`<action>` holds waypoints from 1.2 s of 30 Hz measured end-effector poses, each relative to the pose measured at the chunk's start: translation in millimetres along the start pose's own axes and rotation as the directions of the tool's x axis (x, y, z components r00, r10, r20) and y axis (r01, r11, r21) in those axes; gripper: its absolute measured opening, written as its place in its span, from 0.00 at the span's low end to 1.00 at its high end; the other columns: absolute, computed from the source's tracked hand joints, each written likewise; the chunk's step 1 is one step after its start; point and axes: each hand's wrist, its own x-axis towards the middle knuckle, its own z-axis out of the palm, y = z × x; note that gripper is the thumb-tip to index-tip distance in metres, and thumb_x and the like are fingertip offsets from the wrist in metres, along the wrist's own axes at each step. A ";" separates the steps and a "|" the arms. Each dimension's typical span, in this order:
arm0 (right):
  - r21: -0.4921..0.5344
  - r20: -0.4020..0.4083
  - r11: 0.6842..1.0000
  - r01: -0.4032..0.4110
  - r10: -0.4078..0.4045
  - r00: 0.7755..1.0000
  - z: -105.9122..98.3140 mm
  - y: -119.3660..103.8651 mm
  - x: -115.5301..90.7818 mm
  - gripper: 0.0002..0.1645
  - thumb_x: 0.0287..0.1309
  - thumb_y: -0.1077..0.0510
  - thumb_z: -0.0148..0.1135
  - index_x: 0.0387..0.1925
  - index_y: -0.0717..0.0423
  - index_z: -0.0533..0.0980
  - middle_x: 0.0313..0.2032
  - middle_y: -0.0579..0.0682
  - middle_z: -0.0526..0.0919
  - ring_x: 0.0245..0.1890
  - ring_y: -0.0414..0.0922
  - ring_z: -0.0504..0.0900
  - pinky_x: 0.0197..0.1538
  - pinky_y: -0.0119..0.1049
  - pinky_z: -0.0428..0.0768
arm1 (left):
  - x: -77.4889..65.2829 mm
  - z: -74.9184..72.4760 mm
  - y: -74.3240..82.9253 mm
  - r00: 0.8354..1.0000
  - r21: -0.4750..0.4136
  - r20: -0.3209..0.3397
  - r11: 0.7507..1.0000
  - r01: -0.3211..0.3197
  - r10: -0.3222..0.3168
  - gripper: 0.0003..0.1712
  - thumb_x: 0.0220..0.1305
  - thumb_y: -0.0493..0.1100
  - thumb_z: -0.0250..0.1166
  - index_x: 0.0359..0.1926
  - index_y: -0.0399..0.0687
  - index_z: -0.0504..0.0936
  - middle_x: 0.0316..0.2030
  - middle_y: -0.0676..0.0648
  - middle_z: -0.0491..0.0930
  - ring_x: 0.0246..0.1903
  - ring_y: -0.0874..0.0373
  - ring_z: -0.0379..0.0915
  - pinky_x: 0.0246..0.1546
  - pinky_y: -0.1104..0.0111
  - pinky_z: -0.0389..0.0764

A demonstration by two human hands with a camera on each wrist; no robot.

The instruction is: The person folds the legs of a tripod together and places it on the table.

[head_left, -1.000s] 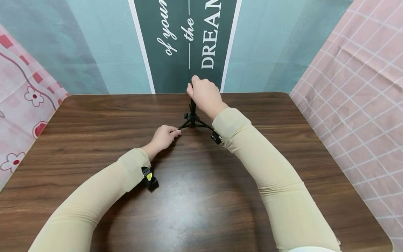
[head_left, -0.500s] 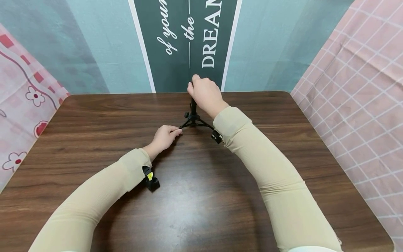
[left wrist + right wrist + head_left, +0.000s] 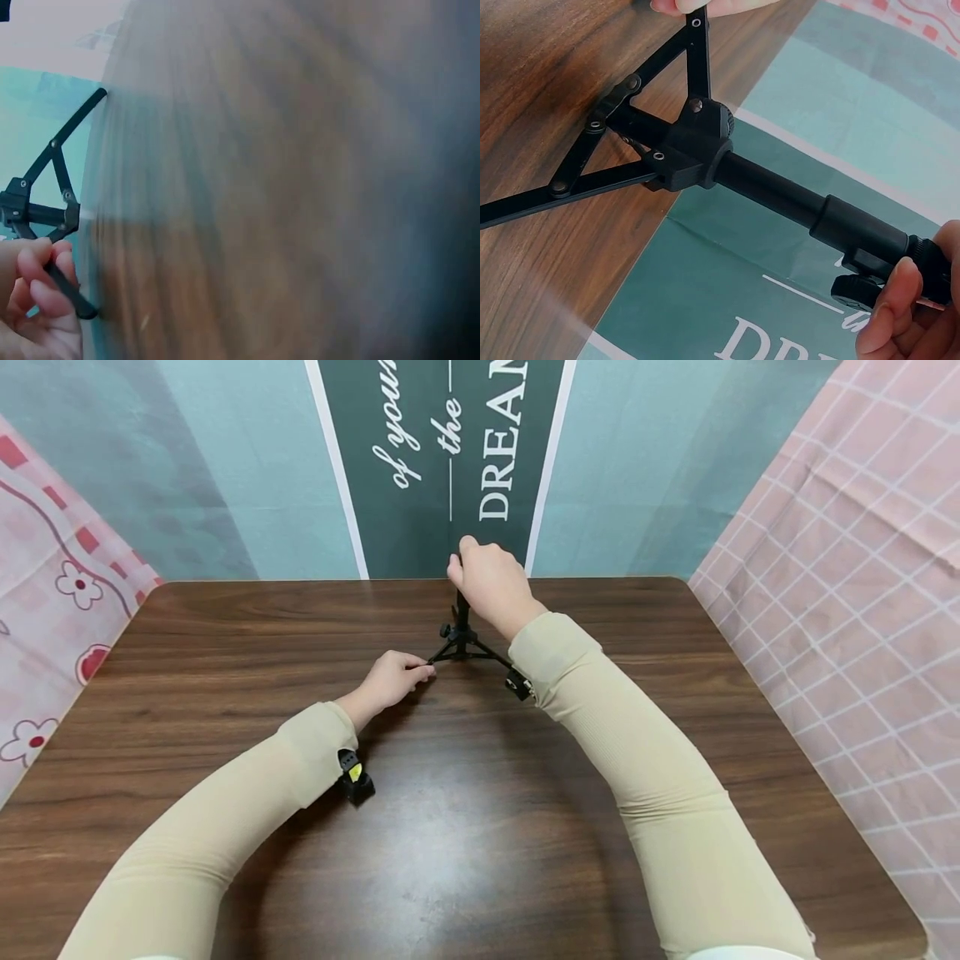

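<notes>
A small black tripod (image 3: 461,642) stands near the table's back edge, its legs spread and braced. My left hand (image 3: 388,681) pinches one leg low down, between thumb and fingers. In the left wrist view that leg (image 3: 69,291) runs past the fingertips to its rounded foot. My right hand (image 3: 491,583) grips the top of the tripod's upright column (image 3: 769,187). The right wrist view shows its fingers (image 3: 900,304) curled at the upper end, beside a round black knob (image 3: 855,291). From the head view, the column's top is hidden by this hand.
The wooden table (image 3: 442,827) reaches forward to a teal and dark green cloth backdrop (image 3: 285,468) with white lettering. Pink patterned cloths stand at the left (image 3: 52,602) and right (image 3: 862,610). Black wrist cameras hang under both sleeves.
My left forearm and hand have lifted very slightly, still pinching the tripod leg. My right hand keeps its grip at the column's top. The tripod stands almost unchanged.
</notes>
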 end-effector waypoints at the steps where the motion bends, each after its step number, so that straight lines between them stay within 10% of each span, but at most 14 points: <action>1: 0.000 0.002 1.000 -0.001 0.001 1.000 0.2 0.2 0.1 0.17 0.71 0.51 0.37 0.36 0.59 0.67 0.20 0.53 0.71 0.17 0.47 0.73 0.23 0.38 0.70 | 0.1 -1.6 1.1 1.000 0.010 0.016 1.000 0.003 -0.003 0.16 0.69 0.43 0.54 0.48 0.38 0.82 0.43 0.40 0.80 0.35 0.51 0.76 0.35 0.62 0.76; 7: -0.003 0.002 1.000 0.001 -0.001 1.000 1.1 0.1 0.1 0.17 0.71 0.51 0.37 0.36 0.58 0.67 0.20 0.52 0.71 0.17 0.47 0.73 0.22 0.38 0.70 | 3.7 -9.0 7.6 0.995 0.180 0.095 0.983 -0.025 0.008 0.15 0.70 0.43 0.53 0.42 0.40 0.84 0.31 0.43 0.82 0.26 0.55 0.76 0.25 0.66 0.74; 14: 0.000 -0.005 1.000 0.003 -0.003 1.000 1.5 -0.8 -1.6 0.17 0.71 0.51 0.37 0.36 0.58 0.67 0.20 0.52 0.71 0.17 0.47 0.73 0.21 0.37 0.69 | 4.5 -8.5 24.6 0.989 0.417 0.143 0.908 -0.035 -0.028 0.17 0.71 0.42 0.52 0.27 0.38 0.80 0.20 0.46 0.78 0.22 0.59 0.77 0.28 0.65 0.76; 22: -0.005 -0.014 1.000 0.002 -0.002 1.000 0.2 -1.0 -3.1 0.17 0.71 0.51 0.37 0.36 0.59 0.68 0.20 0.52 0.71 0.17 0.47 0.73 0.22 0.37 0.69 | 6.9 -4.7 22.6 0.985 0.280 0.153 0.959 0.041 -0.086 0.16 0.73 0.40 0.47 0.35 0.38 0.79 0.29 0.44 0.77 0.27 0.56 0.74 0.28 0.68 0.75; 36: 0.004 -0.001 1.000 -0.007 0.007 1.000 -0.4 -0.8 -1.6 0.18 0.71 0.51 0.37 0.37 0.59 0.68 0.21 0.53 0.72 0.18 0.47 0.74 0.24 0.38 0.71 | -1.1 5.1 9.5 0.999 0.245 0.029 0.969 -0.029 0.022 0.16 0.74 0.42 0.45 0.35 0.39 0.77 0.28 0.45 0.73 0.28 0.51 0.66 0.36 0.61 0.67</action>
